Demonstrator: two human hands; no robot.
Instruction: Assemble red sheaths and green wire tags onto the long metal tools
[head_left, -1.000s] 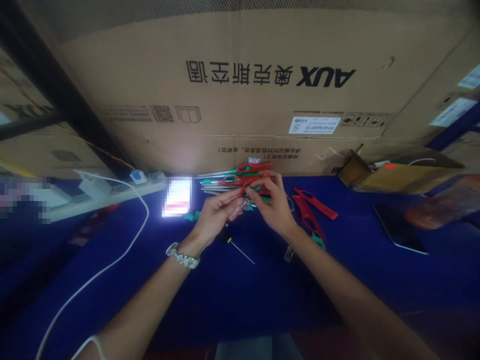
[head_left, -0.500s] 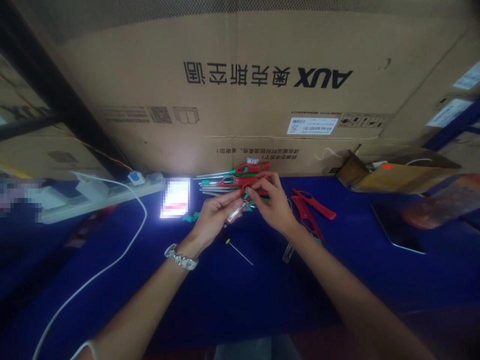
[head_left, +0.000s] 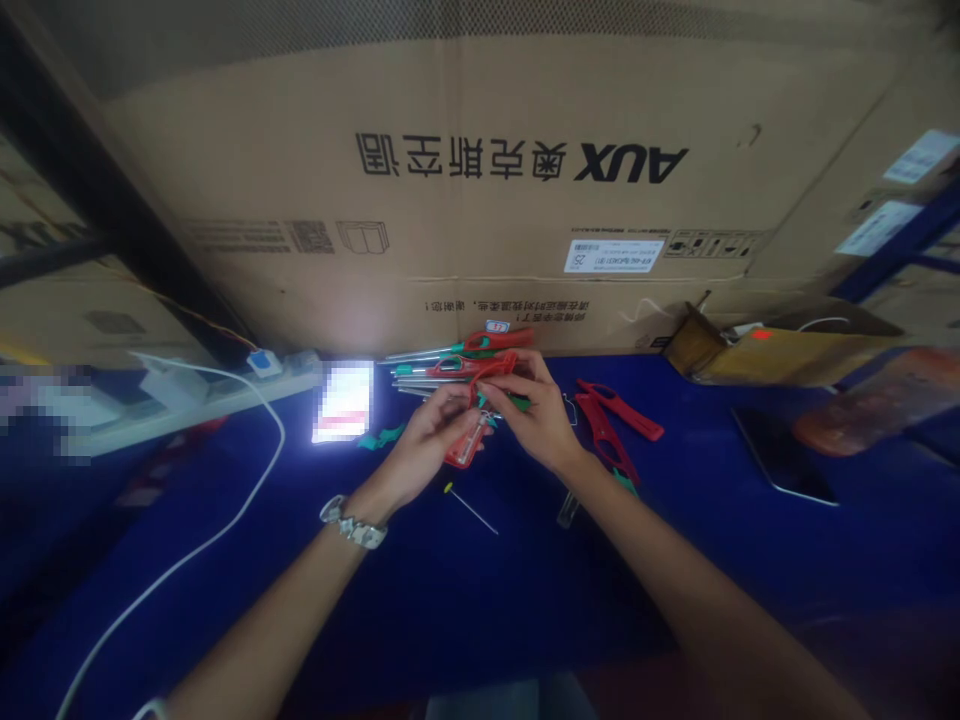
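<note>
My left hand (head_left: 420,448) is closed around an opened red lighter casing (head_left: 459,455) with a clear, narrow part inside it. Fingertips of my right hand (head_left: 538,412) pinch at the casing's upper end, beside a small green piece (head_left: 481,397); whether they grip that piece or the casing I cannot tell. Just beyond both hands lie several red long-nosed lighters (head_left: 450,368) with metal tubes. Red casing halves (head_left: 621,410) rest right of my right hand. Below my hands is a thin rod with a yellow end (head_left: 471,508).
Small green parts (head_left: 380,438) lie left of my hands, near a bright blurred screen (head_left: 343,400). A clear part (head_left: 568,510) sits by my right forearm. Farther right are a dark phone (head_left: 780,455) and an open carton (head_left: 802,350). A white cable (head_left: 247,490) crosses the left side.
The casing has turned in my left hand, and more of its red lower end shows. My right fingers stay at its upper end. The whole view has shifted slightly.
</note>
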